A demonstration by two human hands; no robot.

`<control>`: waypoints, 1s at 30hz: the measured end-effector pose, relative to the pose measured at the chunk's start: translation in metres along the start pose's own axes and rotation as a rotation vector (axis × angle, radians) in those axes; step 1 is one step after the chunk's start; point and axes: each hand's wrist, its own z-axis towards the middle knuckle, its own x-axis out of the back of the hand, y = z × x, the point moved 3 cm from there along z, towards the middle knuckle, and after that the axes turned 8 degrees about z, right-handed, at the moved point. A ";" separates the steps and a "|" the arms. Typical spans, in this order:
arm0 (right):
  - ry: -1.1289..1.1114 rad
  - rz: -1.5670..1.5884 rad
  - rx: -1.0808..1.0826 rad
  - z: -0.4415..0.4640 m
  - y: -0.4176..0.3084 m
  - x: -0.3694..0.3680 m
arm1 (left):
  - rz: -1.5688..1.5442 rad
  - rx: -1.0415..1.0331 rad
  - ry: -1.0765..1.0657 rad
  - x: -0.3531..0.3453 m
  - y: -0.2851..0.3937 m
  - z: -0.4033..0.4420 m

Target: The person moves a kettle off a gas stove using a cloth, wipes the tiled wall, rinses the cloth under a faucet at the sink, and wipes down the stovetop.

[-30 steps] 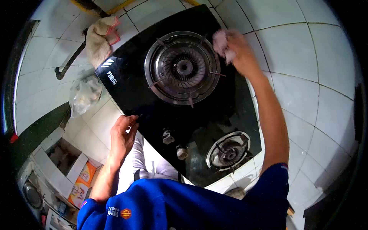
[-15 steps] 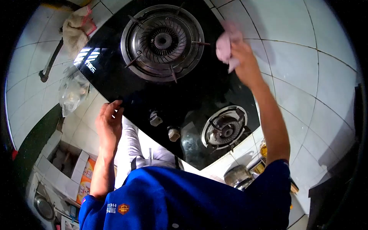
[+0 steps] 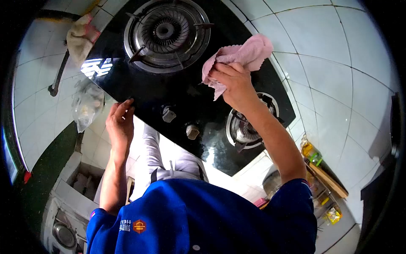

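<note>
Shifted since the earlier frame: 1 pink cloth [image 3: 251, 53], brought inward from the wall-side edge of the black glass hob [image 3: 169, 89], with the right hand [image 3: 239, 91]; left hand [image 3: 119, 127] at the near edge, as before.

Item 1, placement: cloth over the hob, between the large burner [image 3: 167, 31] and the tiled wall [image 3: 323, 48]; small burner [image 3: 243, 127] nearer the body, partly behind the right forearm; contact of cloth with glass cannot be told.

Item 2, relation: cloth directly at and beyond the right fingers; long axis slanting from beside the fingertips up and outward toward the wall; right hand nearer, left well apart, across the 2 knobs [image 3: 169, 114] [image 3: 192, 132].

Item 3, grips: right grip closed on the cloth, fingers bent over its near part; left grip loosely curled, fingertips by the glass edge; whether they meet or pinch anything cannot be told.

Item 4, appearance: pale pink, soft, rumpled; scalloped border; 1 pointed corner hanging below the fingers; broad fold spreading past the knuckles.
</note>
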 end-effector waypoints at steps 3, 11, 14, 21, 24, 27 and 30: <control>0.056 0.133 -0.109 0.009 0.027 0.017 | 0.048 -0.020 0.015 0.005 0.003 0.001; 0.030 -0.031 -0.018 0.003 0.001 -0.002 | 0.063 -0.073 0.021 0.003 0.002 -0.001; 0.220 -0.014 -0.192 0.015 0.027 0.013 | 0.034 -0.062 -0.001 0.002 -0.003 -0.001; 0.010 -0.001 -0.089 0.003 -0.048 -0.042 | -0.016 -0.151 0.005 0.003 -0.015 0.002; 0.092 0.167 -0.232 0.009 -0.035 -0.029 | -0.039 -0.130 -0.034 0.009 -0.012 0.004; 0.151 0.044 -0.300 0.014 -0.056 -0.030 | -0.070 -0.170 -0.066 0.012 -0.015 0.006; 0.084 0.195 -0.184 0.037 -0.096 -0.054 | -0.125 -0.198 -0.091 0.013 -0.020 0.008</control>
